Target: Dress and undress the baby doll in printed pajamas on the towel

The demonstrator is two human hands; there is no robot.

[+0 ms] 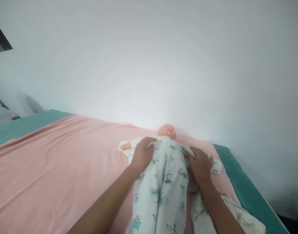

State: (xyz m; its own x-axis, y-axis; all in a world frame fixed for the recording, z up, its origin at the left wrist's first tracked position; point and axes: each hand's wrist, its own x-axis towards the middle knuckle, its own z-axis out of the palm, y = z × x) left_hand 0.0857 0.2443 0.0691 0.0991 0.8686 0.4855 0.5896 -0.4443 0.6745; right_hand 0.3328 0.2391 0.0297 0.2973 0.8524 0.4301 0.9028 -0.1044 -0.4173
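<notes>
A baby doll (pixel 166 130) lies on its back, its head toward the wall and one small hand out at the left. White baby pants (pixel 161 182) with a teal and pink print are spread over its body, the two legs running toward me. My left hand (pixel 144 152) is closed on the upper left edge of the pants, beside the doll's arm. On the other side, my right hand (pixel 200 164) grips the upper right edge and pulls the cloth taut. The doll's torso and legs are hidden under the cloth.
A pink sheet (pixel 73 175) covers most of a teal padded surface (pixel 248 185), which meets a white wall (pixel 149 65). Crumpled white cloth (pixel 243 214) lies beside my right forearm. A printed white sleeve end (pixel 216 166) shows beyond my right hand.
</notes>
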